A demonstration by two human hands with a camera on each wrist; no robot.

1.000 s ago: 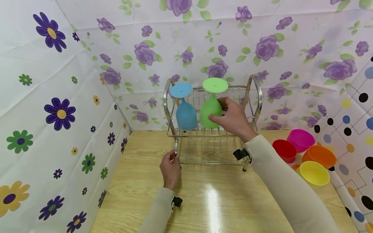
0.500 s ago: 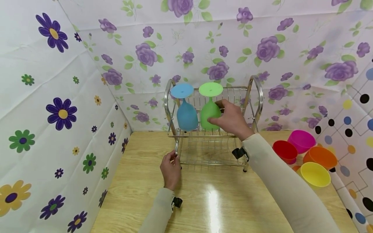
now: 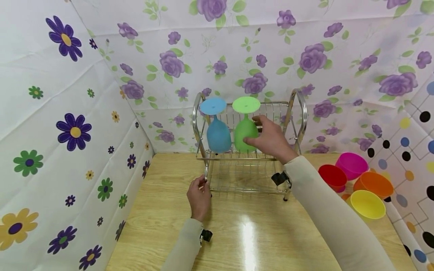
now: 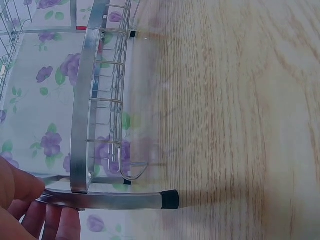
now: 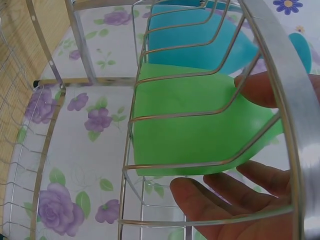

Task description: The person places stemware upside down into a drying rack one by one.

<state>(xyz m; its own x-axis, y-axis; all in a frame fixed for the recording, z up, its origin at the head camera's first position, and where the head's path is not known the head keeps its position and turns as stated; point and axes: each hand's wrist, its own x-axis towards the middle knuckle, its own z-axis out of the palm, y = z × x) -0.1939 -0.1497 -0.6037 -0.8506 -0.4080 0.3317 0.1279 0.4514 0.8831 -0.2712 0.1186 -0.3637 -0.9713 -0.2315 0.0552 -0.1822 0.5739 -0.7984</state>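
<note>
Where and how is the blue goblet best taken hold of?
Probably by the stem, coming from the front. The blue goblet stands upside down, so the narrow stem sits high, right under the wide, flat foot, which should help against slipping. Lower down, the wider bowl is crowded by the green goblet on its right and the rack's side frame on its left.

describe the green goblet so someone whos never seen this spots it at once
On the table stands a two-tier metal rack. On its upper tier, a green goblet and a blue goblet rest upside down, side by side. Yours is the green one, on the right, with the right hand at its bowl; no hand touches the blue one.
</note>
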